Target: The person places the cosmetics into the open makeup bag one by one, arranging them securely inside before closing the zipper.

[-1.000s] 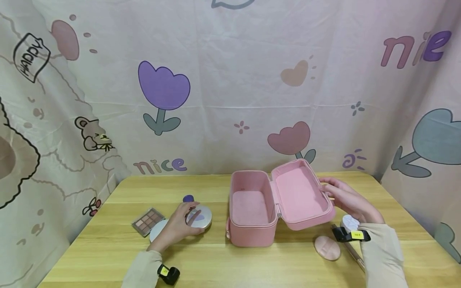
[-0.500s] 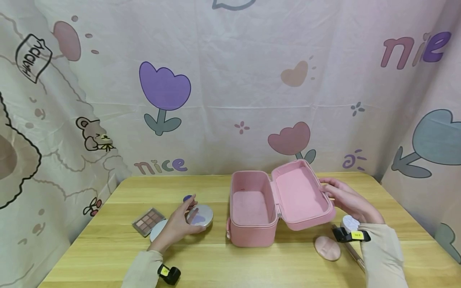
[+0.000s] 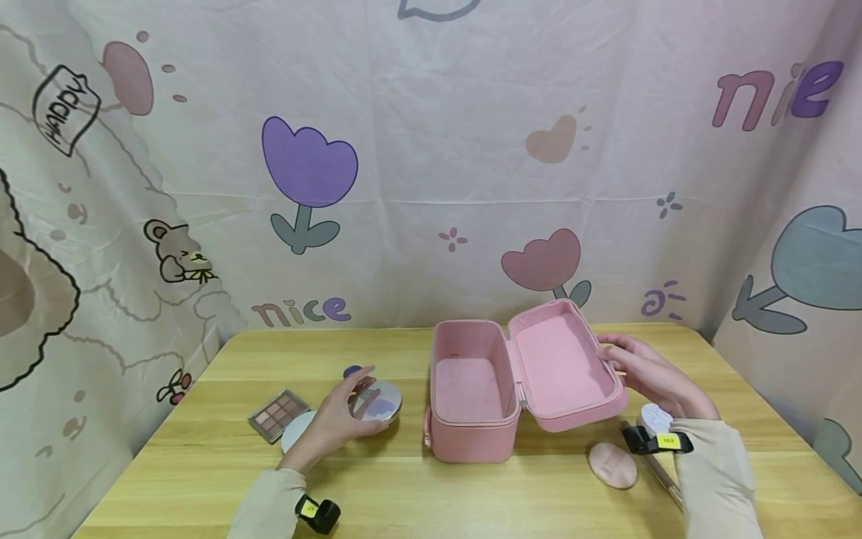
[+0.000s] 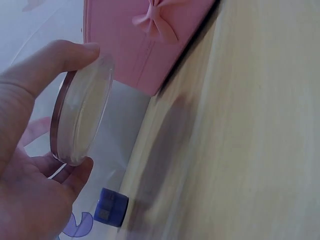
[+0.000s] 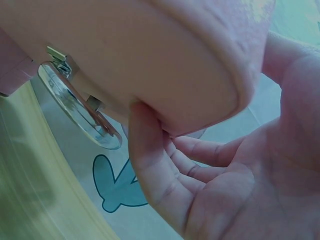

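My left hand [image 3: 331, 428] pinches a round clear-sided compact [image 3: 385, 405] by its edge, thumb on one side and fingers on the other. In the left wrist view the compact [image 4: 85, 112] hangs above the table, its shadow falling on the wood. Left of the pink cosmetic case [image 3: 473, 442], the compact is apart from it. My right hand [image 3: 652, 378] grips the far edge of the case's raised lid [image 3: 566, 363], with fingers curled at its rim in the right wrist view. The case's inside faces up and holds nothing visible.
A small blue-capped jar [image 3: 351, 370] stands behind my left hand. An eyeshadow palette [image 3: 278, 415] and a white round item [image 3: 293, 431] lie to its left. Near my right forearm are a pink puff [image 3: 613, 465], a white round item [image 3: 655, 418] and a slim stick [image 3: 663, 475].
My left hand has shifted slightly rightward with the compact, toward the case, and its fingers have spread a little. My right hand and the lid look unchanged.
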A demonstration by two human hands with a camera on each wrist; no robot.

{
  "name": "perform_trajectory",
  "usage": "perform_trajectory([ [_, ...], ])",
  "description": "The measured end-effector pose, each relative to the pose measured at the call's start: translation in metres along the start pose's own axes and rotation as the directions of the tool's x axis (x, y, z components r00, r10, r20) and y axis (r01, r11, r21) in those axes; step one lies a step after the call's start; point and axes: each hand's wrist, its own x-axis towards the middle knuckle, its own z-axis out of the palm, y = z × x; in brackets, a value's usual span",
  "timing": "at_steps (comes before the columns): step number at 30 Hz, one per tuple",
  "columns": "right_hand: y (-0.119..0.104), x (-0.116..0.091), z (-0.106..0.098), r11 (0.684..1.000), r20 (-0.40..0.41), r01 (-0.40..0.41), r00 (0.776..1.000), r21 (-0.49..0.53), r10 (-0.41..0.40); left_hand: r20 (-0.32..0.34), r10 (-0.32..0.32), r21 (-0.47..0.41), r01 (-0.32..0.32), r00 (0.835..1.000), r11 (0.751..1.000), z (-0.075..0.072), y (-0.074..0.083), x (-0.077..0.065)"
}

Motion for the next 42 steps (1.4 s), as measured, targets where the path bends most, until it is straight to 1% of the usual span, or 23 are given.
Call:
perform_trajectory([
  [5, -0.001, -0.001, 0.000, 1.000, -0.003, -0.002, 1.000, -0.003, 0.002, 0.006, 0.002, -0.021, -0.002, 1.000, 1.000, 0.001, 0.005, 0.000],
  [12, -0.002, -0.001, 0.000, 1.000, 0.003, -0.006, 1.000, -0.006, 0.006, 0.003, 0.033, -0.031, -0.033, 0.999, 0.999, 0.003, 0.010, -0.001],
  [21, -0.003, -0.002, -0.001, 1.000, 0.006, 0.015, 1.000, 0.013, -0.015, -0.009, 0.050, -0.028, -0.050, 0.999, 0.998, 0.011, 0.026, -0.004],
  [26, -0.003, -0.002, 0.001, 1.000, -0.007, 0.019, 1.000, 0.021, -0.019, -0.020, 0.098, -0.036, -0.098, 0.995, 0.995, 0.013, 0.034, -0.005],
  [30, -0.004, -0.002, 0.002, 1.000, -0.001, 0.016, 1.000, 0.019, -0.016, -0.014, 0.132, -0.058, -0.133, 0.991, 0.989, 0.015, 0.043, -0.008],
  [35, -0.005, -0.002, 0.003, 1.000, 0.000, 0.003, 1.000, 0.014, -0.003, -0.004, 0.125, -0.077, -0.125, 0.992, 0.989, 0.016, 0.051, -0.010],
  [42, -0.004, -0.003, 0.002, 1.000, -0.006, 0.001, 1.000, 0.017, -0.001, -0.002, 0.125, -0.067, -0.125, 0.992, 0.990, 0.016, 0.059, -0.012],
])
